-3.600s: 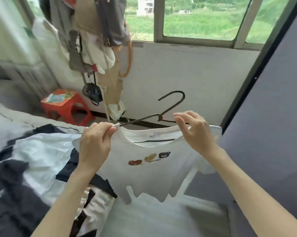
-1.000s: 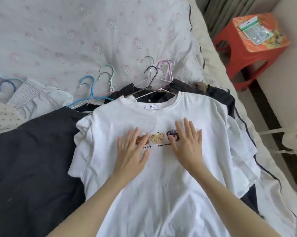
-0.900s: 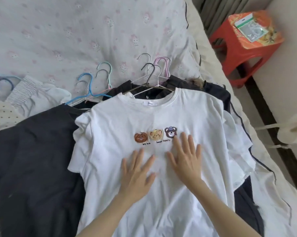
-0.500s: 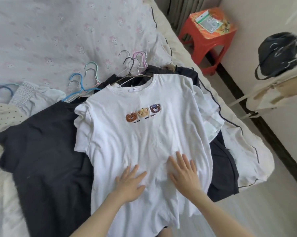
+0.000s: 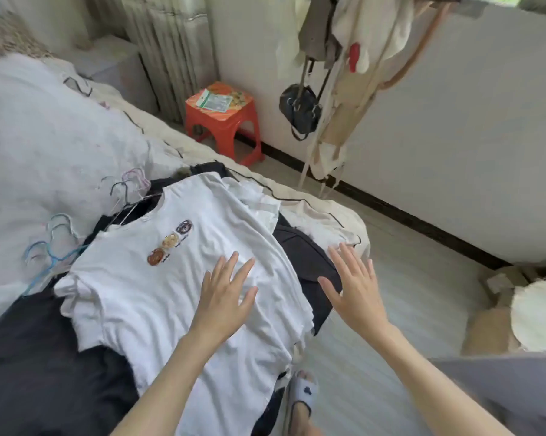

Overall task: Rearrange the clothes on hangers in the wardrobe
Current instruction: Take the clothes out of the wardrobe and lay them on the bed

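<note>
A red plastic stool [image 5: 223,119] stands against the wall; a black handbag [image 5: 300,111] hangs just right of it.

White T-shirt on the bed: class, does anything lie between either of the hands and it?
Nothing visible does. The left hand rests flat on the white T-shirt; the right hand hovers open beside its edge.

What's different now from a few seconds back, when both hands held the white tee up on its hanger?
The white T-shirt was let go and now lies flat on the pile of hangered clothes on the bed. Both hands then smoothed down it from the bear print toward the hem. The right hand has now come off its edge, open; the left hand still rests flat on it. The shirt stays on its hanger.
</note>
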### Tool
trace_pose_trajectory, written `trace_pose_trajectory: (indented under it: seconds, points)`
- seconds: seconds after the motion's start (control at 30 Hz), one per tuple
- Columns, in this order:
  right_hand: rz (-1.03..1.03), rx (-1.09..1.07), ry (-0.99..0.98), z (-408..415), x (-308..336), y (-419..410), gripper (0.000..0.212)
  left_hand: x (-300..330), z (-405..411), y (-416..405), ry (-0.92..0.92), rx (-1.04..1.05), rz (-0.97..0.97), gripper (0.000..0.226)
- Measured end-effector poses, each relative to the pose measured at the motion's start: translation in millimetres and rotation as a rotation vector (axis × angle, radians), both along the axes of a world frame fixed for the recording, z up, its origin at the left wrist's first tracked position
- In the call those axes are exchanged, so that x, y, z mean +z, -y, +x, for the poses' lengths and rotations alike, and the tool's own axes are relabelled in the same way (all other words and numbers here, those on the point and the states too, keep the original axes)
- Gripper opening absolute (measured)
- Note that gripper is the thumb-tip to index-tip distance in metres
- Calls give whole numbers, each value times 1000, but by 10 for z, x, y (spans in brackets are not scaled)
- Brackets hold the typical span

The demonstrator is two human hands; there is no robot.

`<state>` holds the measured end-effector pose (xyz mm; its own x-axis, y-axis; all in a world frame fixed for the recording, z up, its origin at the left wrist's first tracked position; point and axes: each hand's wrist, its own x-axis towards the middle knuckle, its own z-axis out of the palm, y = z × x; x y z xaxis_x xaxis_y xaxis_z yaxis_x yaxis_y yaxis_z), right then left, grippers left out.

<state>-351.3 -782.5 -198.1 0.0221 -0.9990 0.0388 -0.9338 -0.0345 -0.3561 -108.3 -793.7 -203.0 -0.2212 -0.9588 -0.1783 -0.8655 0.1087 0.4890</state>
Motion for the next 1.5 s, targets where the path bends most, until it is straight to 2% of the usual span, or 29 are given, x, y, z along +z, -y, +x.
trace_pose_trajectory:
  seconds: [0.17,0.33,0.67,0.83,1.13,1.2,1.33,1.5]
  points:
    - [-109,-285,21,-861,471,-598,61,457,-897,0,-48,-227,-120,78]
    - [-188,-579,-4,-1831,802,-1375,65,855,-2127,-187,-152,-454,-246,72]
    - [-204,-1078,-138,-3379,1339,-3139,66,1120,-4503,-1092,-248,-979,-301,66]
    - [-204,-1339,-192,-3737,1459,-3966,64,1288,-5475,-1690,-294,-1275,-327,60]
    - [-173,-1778,-310,-4077,1696,-4997,62,1565,-6838,-2635,-427,-1723,-289,74]
    - [-202,-1851,-318,-4056,1715,-5119,62,1619,-7037,-2830,-453,-1810,-281,73]
    - [-189,-1971,-328,-3992,1708,-5350,76,1624,-7348,-3245,-458,-1952,-229,48]
    - [-114,-2080,-302,-3976,1692,-5752,59,1438,-7420,-3724,-355,-2117,-153,49]
